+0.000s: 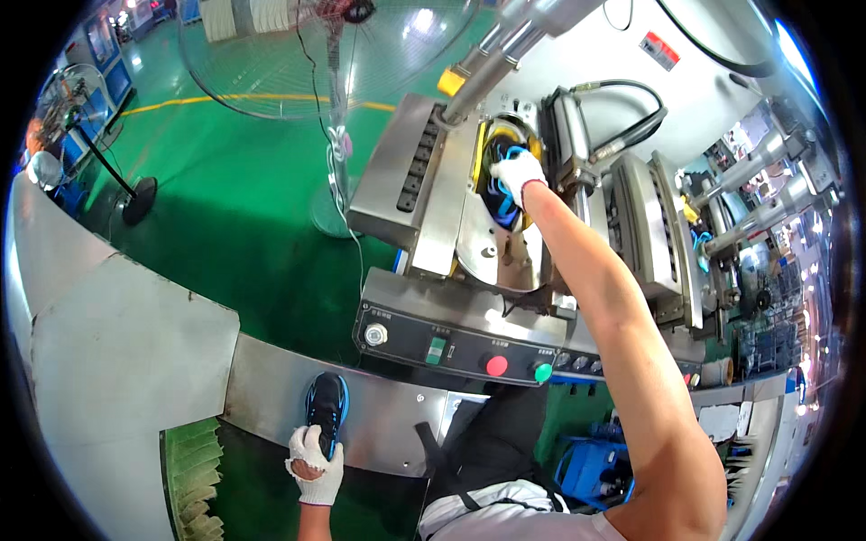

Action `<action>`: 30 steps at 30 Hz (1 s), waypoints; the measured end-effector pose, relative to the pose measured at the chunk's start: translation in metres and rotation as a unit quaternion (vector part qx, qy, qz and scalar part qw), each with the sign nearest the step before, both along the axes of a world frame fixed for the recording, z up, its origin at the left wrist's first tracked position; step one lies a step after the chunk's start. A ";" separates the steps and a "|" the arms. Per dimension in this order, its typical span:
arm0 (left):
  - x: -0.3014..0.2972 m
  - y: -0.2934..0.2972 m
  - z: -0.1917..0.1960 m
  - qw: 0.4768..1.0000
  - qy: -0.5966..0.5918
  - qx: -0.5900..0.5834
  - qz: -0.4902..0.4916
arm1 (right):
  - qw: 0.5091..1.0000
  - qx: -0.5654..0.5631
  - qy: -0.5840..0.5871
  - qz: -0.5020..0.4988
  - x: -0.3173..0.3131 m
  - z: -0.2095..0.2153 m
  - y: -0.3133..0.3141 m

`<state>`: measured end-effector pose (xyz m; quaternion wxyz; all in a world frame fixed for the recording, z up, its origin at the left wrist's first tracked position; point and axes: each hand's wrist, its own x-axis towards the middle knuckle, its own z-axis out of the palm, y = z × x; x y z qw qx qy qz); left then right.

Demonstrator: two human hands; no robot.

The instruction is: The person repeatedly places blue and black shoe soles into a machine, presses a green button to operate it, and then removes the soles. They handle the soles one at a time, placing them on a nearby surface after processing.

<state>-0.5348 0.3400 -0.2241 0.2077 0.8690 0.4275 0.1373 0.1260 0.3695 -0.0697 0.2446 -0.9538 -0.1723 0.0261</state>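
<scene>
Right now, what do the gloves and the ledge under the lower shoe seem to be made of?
Gloves on the left hand and right hand: white knit fabric, judging by the ribbed texture. Ledge under the shoe: probably brushed sheet metal, grey with dull glare.

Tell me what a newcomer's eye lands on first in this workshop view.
First, the long bare arm reaching up the middle, its gloved right hand on a black and blue shoe set in the yellow-rimmed opening of the grey press machine. Next, the gloved left hand at the lower edge gripping a second black and blue shoe on a steel ledge. Behind, the bright green floor with a standing fan.
</scene>
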 end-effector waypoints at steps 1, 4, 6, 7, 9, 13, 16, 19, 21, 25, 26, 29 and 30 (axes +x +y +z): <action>0.001 0.000 -0.001 0.999 0.030 -0.020 0.015 | 0.999 -0.037 0.030 0.019 0.005 -0.008 0.002; 0.002 0.002 0.004 0.999 0.015 -0.037 0.006 | 1.000 -0.019 -0.008 -0.016 0.009 -0.016 -0.007; 0.003 0.003 0.006 0.999 0.022 -0.034 -0.008 | 0.998 -0.043 0.055 -0.003 0.008 -0.007 -0.014; 0.005 0.004 0.007 0.999 0.010 -0.036 -0.011 | 0.996 -0.039 0.075 -0.001 0.005 -0.001 -0.012; 0.010 0.001 0.006 0.999 -0.003 -0.041 0.002 | 0.998 -0.001 0.060 0.004 -0.008 0.014 -0.010; 0.026 -0.022 0.004 0.992 0.016 -0.091 0.084 | 0.998 0.036 0.013 0.058 -0.071 0.043 -0.030; 0.027 -0.039 0.009 0.990 -0.014 -0.127 0.062 | 0.947 0.188 -0.151 0.214 -0.159 0.050 -0.108; 0.016 -0.027 0.016 0.995 0.020 -0.100 -0.010 | 0.919 0.179 -0.109 0.335 -0.236 0.032 -0.219; 0.011 -0.004 0.017 0.989 0.006 0.008 -0.150 | 0.952 0.110 -0.100 0.268 -0.267 -0.004 -0.266; 0.035 0.029 0.010 0.966 -0.001 0.034 -0.257 | 0.960 -0.075 -0.077 0.259 -0.274 -0.070 -0.308; 0.043 0.027 0.013 0.965 0.009 0.056 -0.256 | 0.960 -0.091 -0.040 0.261 -0.276 -0.078 -0.313; 0.078 0.001 0.036 0.981 -0.105 -0.082 -0.144 | 0.953 0.052 -0.036 0.297 -0.300 -0.075 -0.334; 0.089 -0.013 0.048 0.981 -0.107 -0.079 -0.140 | 0.929 0.103 -0.024 0.355 -0.311 -0.067 -0.346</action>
